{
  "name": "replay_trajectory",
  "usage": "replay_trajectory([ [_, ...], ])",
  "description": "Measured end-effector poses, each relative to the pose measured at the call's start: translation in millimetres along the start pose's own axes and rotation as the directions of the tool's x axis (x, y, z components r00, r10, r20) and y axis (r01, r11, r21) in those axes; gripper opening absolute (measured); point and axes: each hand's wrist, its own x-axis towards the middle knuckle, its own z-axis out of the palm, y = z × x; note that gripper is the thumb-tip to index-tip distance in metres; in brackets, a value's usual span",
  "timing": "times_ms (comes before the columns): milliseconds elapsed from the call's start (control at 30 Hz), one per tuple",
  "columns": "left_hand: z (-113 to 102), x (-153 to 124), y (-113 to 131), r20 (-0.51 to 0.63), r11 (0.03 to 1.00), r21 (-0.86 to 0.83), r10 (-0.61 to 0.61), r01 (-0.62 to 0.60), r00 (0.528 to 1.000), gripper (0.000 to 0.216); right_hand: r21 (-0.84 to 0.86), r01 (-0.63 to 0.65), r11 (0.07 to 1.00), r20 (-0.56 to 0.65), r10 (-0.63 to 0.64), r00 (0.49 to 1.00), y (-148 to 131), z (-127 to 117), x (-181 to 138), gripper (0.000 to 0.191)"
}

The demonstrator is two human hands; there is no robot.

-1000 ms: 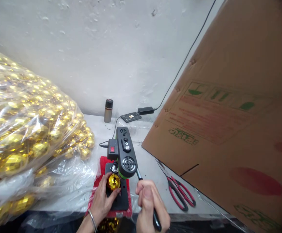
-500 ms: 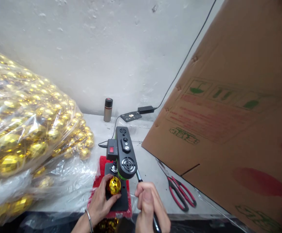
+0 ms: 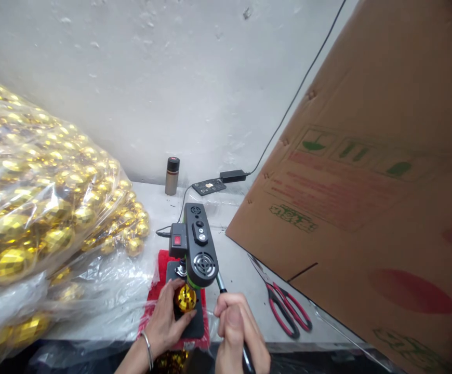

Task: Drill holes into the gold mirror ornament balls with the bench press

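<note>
A gold faceted ball ornament (image 3: 187, 298) sits on the black base (image 3: 193, 328) of a small press-like machine (image 3: 200, 239). My left hand (image 3: 168, 314) curves around the ball from the left, fingers behind it and thumb in front. The ball's top lies close under the round front end of the machine's head. On the right, my right hand (image 3: 236, 327) is wrapped around the black grip of a metal lever (image 3: 221, 283) on the machine. Beneath the base lies a red cloth (image 3: 155, 296). A red switch (image 3: 176, 240) shows on the machine's side.
Clear plastic with many gold balls (image 3: 54, 208) fills the left. Red-handled scissors (image 3: 288, 309) lie beside a large cardboard box (image 3: 346, 182) on the right. A small bottle (image 3: 172, 176) and a black power adapter (image 3: 234, 176) stand at the back by the wall.
My left hand and the gold ball have shifted slightly right, further under the machine's head. My right hand stays on the lever. The whole view has moved a little.
</note>
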Motion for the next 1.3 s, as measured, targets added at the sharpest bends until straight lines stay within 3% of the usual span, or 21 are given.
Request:
replay_trajectory([
  [267, 0, -2, 2, -0.01, 0.999, -0.02, -0.047, 0.047, 0.999, 0.055, -0.063, 0.028, 0.998, -0.002, -0.028, 1.0, 21, -5, -17, 0.043],
  [567, 0, -2, 3, -0.032, 0.999, 0.01, -0.036, 0.037, 0.999, 0.053, -0.088, 0.33, 0.94, -0.024, -0.333, 0.943, 72, -10, -24, 0.043],
  [1300, 1, -1, 1, -0.031, 0.999, 0.03, -0.012, 0.013, 0.999, 0.054, -0.081, 0.362, 0.929, -0.008, -0.364, 0.931, 74, -8, -24, 0.044],
])
